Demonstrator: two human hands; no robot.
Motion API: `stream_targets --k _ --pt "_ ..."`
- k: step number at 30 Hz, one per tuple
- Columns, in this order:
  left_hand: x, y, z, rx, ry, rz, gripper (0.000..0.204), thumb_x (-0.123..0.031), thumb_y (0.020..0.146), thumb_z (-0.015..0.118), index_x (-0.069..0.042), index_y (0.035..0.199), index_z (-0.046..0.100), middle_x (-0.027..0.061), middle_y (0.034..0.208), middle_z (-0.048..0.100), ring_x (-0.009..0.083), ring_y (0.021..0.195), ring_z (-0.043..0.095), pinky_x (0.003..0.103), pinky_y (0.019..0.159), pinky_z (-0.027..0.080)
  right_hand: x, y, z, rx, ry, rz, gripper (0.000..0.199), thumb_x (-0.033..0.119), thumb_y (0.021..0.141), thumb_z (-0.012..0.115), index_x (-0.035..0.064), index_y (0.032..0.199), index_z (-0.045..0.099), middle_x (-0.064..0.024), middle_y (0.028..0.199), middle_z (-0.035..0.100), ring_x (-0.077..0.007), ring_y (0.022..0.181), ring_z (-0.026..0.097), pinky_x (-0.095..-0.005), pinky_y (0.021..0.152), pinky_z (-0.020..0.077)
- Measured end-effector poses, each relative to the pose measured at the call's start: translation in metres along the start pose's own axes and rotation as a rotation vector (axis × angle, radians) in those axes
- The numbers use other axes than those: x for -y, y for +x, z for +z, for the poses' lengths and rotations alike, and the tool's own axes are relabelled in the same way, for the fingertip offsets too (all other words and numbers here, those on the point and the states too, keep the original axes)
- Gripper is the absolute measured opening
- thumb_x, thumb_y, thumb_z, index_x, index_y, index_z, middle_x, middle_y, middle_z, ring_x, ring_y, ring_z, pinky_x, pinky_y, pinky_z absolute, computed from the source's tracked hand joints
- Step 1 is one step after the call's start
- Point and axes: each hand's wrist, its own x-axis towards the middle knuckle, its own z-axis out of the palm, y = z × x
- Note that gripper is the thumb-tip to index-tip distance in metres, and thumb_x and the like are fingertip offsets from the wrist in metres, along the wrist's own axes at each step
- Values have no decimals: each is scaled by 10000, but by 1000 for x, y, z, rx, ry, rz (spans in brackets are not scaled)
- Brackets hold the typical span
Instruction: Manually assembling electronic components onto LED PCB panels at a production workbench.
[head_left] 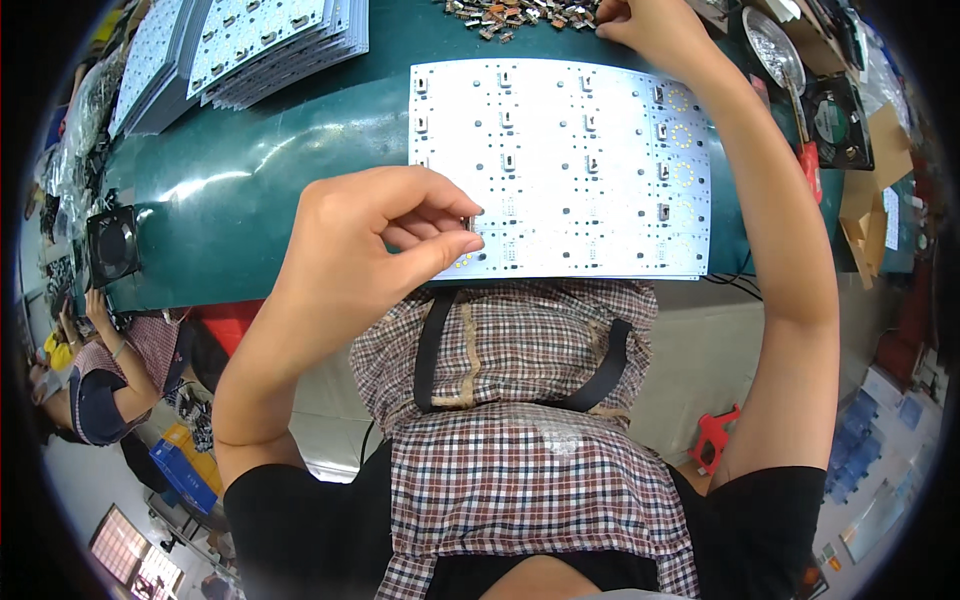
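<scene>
A white circuit board (540,190) lies flat in front of me, with rows of small slide switches (590,122) standing on it. Over the board's left side, my left hand (365,225) pinches a small slide switch (470,224) between thumb and fingers, close to the surface. At the far edge of the view my right hand (660,35) reaches to the right end of a loose pile of small switches (520,14). Its fingers are curled together, and whatever they grip is too small and partly cut off by the picture's edge.
Stacks of white circuit boards (270,45) stand at the far left of the green table (220,220). A small black fan (112,243) sits at the left edge, another fan (838,122) at right near a metal dish (772,45) and a red-handled tool (809,172). A co-worker (120,385) is at left.
</scene>
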Motion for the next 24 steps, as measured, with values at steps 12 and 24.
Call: stream_targets --k 12,24 --pt "10 4 9 -114 450 228 185 -56 770 842 -32 940 774 44 806 661 138 655 613 267 600 485 27 -17 -22 -114 235 108 119 33 809 701 -24 902 750 -112 713 711 -174 632 671 -308 612 525" --pt "4 29 17 -49 552 281 179 -125 777 852 -66 937 796 49 818 695 174 670 667 279 609 519 95 -109 -67 -181 258 119 74 -45 896 685 -82 957 707 -67 829 671 -83 693 612 -236 597 486"
